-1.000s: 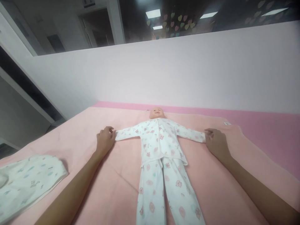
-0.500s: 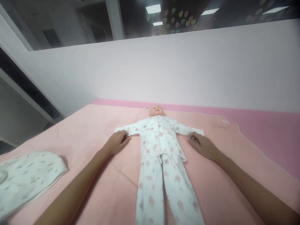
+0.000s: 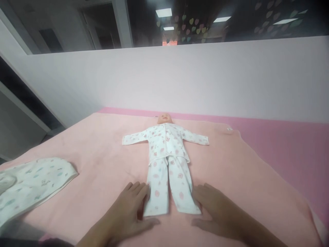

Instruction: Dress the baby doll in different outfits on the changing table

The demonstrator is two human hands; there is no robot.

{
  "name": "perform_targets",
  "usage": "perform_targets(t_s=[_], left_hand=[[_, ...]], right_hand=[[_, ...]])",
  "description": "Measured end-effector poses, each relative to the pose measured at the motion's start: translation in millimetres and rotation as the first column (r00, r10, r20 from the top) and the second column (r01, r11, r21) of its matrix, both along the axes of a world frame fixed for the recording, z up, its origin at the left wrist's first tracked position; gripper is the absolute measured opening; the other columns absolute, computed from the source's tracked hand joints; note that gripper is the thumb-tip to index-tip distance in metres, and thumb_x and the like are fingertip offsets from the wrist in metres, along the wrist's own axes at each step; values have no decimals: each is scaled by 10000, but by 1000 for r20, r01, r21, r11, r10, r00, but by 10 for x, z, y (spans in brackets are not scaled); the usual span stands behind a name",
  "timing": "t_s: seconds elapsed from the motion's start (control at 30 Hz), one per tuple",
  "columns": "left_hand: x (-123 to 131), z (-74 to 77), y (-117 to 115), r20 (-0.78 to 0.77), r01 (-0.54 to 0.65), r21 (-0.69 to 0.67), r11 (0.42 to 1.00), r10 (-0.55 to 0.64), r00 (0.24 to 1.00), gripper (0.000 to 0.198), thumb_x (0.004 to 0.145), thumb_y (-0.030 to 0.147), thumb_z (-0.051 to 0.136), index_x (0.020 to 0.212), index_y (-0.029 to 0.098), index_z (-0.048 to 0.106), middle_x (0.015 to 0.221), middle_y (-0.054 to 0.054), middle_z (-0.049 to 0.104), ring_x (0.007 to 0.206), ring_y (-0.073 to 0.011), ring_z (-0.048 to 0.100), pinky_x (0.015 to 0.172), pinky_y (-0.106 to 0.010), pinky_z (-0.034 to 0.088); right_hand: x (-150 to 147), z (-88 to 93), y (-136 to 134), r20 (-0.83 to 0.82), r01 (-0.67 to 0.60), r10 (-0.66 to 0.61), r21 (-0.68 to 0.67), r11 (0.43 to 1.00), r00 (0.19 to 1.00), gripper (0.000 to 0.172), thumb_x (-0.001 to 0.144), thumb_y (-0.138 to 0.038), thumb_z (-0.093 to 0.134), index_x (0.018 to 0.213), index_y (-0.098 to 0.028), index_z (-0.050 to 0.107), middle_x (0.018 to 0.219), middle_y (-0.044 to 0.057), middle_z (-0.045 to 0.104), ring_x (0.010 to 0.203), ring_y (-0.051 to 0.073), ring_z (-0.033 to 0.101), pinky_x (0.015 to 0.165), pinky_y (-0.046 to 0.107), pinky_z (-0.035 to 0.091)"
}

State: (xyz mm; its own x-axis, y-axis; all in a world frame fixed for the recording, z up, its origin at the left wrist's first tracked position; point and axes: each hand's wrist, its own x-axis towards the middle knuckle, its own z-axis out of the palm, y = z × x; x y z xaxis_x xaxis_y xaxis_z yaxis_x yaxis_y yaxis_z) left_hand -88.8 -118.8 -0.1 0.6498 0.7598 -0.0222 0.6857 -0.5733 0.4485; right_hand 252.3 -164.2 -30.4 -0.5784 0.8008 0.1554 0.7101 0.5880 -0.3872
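A baby doll (image 3: 164, 118) lies on its back on a pink blanket (image 3: 102, 154), head toward the wall. It wears a white printed top (image 3: 166, 140) with both sleeves stretched out sideways, and matching trousers (image 3: 157, 188) laid straight toward me. My left hand (image 3: 133, 206) rests at the outer side of the left trouser leg, thumb apart from the fingers. At the outer edge of the other leg is my right hand (image 3: 213, 209), also with its thumb spread. Both hands touch or nearly touch the trouser cuffs, and neither grips the cloth.
A white printed baby garment or wrap (image 3: 38, 185) lies at the left of the blanket. Beyond the blanket is a pink surface (image 3: 288, 154), bounded at the back by a low white wall (image 3: 180, 79) with dark glass above.
Both hands have left the doll's sleeve ends and come toward me, down to the trouser legs. Their fingers have opened out. My view has shifted, so the whole trousers now show.
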Motion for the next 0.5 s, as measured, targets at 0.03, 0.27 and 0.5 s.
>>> perform_targets(t_s=[0.03,0.27,0.5], left_hand=[[0,-40,-40,-11,-15,9,1000,15,1000,341,822,498,716,847,254,479,908,-53,626,815,-263,529,765,-409,361],[-20,-11,-188,20,63,245,967,-70,997,92,871,152,510,832,217,459,796,-13,558,739,-200,485,769,-367,359],[-60,-41,-326,-40,86,568,818,-77,996,199,768,49,520,781,214,411,741,-10,523,690,-196,437,705,-356,317]], right_hand=[[-24,-30,-46,17,7,-7,13,1000,1000,264,977,-442,610,882,-222,501,854,23,608,751,200,525,723,333,390],[-56,67,-158,62,39,-59,282,959,996,148,908,-95,452,829,-207,507,783,30,560,705,203,427,671,330,296],[-109,35,-322,58,144,-176,357,923,983,180,864,-104,511,722,-212,485,685,12,548,629,184,440,619,315,290]])
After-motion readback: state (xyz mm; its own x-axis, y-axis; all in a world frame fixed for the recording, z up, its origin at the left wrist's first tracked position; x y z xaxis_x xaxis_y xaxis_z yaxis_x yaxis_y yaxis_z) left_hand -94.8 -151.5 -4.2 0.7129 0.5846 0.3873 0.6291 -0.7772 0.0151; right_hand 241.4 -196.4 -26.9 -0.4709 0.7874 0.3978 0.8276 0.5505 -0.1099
